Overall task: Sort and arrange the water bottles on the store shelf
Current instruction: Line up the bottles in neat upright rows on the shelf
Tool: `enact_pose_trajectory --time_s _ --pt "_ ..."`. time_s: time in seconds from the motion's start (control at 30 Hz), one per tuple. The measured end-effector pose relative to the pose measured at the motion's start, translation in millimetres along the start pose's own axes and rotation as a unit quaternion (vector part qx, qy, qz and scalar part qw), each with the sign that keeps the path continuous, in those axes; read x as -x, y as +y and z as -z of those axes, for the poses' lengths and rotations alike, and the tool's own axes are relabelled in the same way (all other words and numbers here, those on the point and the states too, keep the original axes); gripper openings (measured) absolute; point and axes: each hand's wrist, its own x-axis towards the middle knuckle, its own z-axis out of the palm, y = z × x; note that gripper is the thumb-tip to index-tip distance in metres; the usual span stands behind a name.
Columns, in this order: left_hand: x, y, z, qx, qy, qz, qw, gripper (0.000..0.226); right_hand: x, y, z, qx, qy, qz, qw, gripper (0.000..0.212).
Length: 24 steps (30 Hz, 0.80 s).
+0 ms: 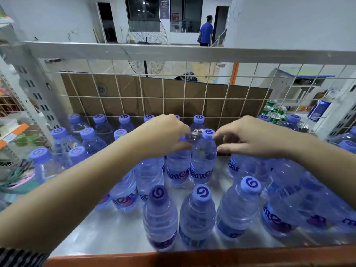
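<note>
Where three front bottles (197, 214) stand on the shelf (107, 234), long axes run vertical, purple caps up. Behind them, the left hand (165, 135) grips one translucent violet mid-shelf bottle (178, 166) at the neck; the right hand (250, 137) pinches the neighbouring bottle (203, 158).

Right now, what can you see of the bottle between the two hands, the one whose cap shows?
The bottle is clear blue-tinted ribbed plastic with a purple swirl-marked cap and a label with white lettering. It stands upright on the metal shelf, touching a neighbouring bottle whose top the left hand grips. The right hand curls at its neck; whether it pinches is unclear.
</note>
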Motion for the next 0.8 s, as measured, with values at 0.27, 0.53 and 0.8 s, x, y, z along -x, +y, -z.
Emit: enact_pose_trajectory --time_s 0.27,0.53,0.8 --pt "44 74 13 0.098 -0.062 -0.079 0.99 0.058 53 -19 -5 0.027 -0.184 0.004 0.983 0.047" --pt "43 73 10 0.025 -0.061 -0.02 0.998 0.054 55 -17 -23 0.02 -0.016 0.055 0.998 0.031" --pt "30 44 7 0.021 -0.049 0.048 0.997 0.05 14 -15 -22 0.044 0.021 0.063 0.997 0.037"
